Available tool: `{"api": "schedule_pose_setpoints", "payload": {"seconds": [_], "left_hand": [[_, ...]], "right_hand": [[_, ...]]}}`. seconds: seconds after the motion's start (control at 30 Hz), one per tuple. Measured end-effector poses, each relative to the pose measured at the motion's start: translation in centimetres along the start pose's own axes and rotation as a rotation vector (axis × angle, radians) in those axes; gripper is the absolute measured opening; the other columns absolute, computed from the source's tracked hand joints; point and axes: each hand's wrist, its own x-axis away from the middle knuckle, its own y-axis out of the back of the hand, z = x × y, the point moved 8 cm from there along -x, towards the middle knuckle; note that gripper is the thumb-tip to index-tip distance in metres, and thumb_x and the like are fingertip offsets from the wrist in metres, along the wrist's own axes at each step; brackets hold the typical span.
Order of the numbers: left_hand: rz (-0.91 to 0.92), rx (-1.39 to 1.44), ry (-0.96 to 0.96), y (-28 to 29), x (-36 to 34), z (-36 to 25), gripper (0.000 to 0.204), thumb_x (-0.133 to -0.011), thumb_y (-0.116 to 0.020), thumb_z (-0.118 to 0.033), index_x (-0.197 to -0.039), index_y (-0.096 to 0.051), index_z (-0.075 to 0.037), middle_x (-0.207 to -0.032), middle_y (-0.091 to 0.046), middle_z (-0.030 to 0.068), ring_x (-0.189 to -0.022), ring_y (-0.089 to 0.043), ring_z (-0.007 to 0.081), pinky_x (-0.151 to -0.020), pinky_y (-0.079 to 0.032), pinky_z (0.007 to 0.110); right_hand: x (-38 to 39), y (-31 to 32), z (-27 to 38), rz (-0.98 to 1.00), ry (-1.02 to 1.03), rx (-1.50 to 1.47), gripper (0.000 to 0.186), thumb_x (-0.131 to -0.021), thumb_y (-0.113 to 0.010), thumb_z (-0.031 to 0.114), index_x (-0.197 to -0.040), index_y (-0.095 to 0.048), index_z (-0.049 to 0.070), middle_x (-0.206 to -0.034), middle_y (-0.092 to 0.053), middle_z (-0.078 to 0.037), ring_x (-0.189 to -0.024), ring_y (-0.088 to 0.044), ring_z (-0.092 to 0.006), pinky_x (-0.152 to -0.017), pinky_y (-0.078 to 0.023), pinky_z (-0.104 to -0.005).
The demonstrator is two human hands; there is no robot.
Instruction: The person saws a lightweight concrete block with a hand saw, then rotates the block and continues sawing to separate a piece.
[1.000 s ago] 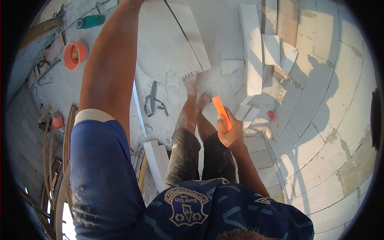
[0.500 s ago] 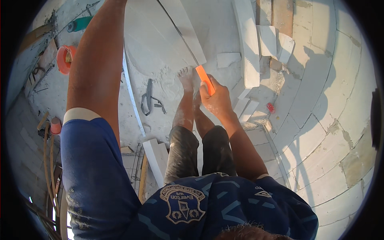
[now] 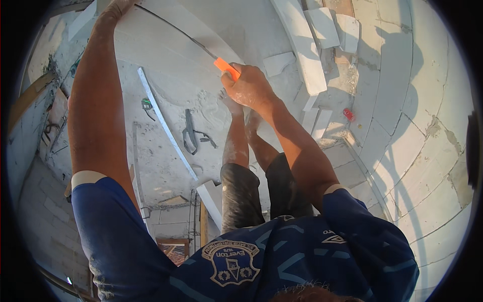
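Observation:
In my right hand (image 3: 251,86) is a hand saw (image 3: 227,69), its orange handle wrapped by my fingers. The thin dark blade, seen nearly edge-on, runs away to the upper left over a pale grey slab (image 3: 195,29) and bends slightly. My left hand (image 3: 118,8) reaches to the far left end of the slab, close to the blade's tip. The top edge cuts it off, so its fingers are hidden. My bare foot (image 3: 230,102) stands against the slab's near side, just below the saw handle.
White blocks (image 3: 308,55) lie stacked at right, near a red can (image 3: 349,115) and a block wall (image 3: 427,166). Left of my legs are a long metal strip (image 3: 160,113), a grey strap (image 3: 189,133) and a green tape measure (image 3: 146,104) on the dusty floor.
The saw and my right hand have moved up and left in the view, and the blade lies flatter. My left hand has come partly into view. The tape measure now shows beside my left arm.

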Motion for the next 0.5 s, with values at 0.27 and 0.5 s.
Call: {"api": "schedule_pose_setpoints", "payload": {"seconds": [0.27, 0.5], "left_hand": [[-0.091, 0.051, 0.085, 1.5, 1.8, 0.4, 0.118, -0.073, -0.085, -0.061, -0.165, -0.033, -0.009, -0.171, -0.03, 0.0204, -0.159, -0.024, 0.0364, -0.13, -0.02, 0.049], [0.015, 0.083, 0.045, -3.2, 0.7, 1.3, 0.119, -0.075, -0.085, -0.058, -0.165, -0.029, -0.003, -0.172, -0.027, 0.0205, -0.16, -0.02, 0.0361, -0.13, -0.019, 0.05]], "right_hand": [[12.4, 0.4, -6.0, -0.325, 0.324, -0.176, 0.041, -0.101, -0.059, 0.028, -0.133, -0.065, 0.003, -0.089, -0.075, -0.023, -0.088, -0.075, -0.04, -0.076, -0.058, -0.0421], [-1.0, -1.7, -0.3, -0.077, 0.132, 0.088, 0.038, -0.097, -0.06, 0.03, -0.118, -0.068, 0.0, -0.081, -0.071, -0.025, -0.081, -0.071, -0.0454, -0.072, -0.058, -0.0473]]}}
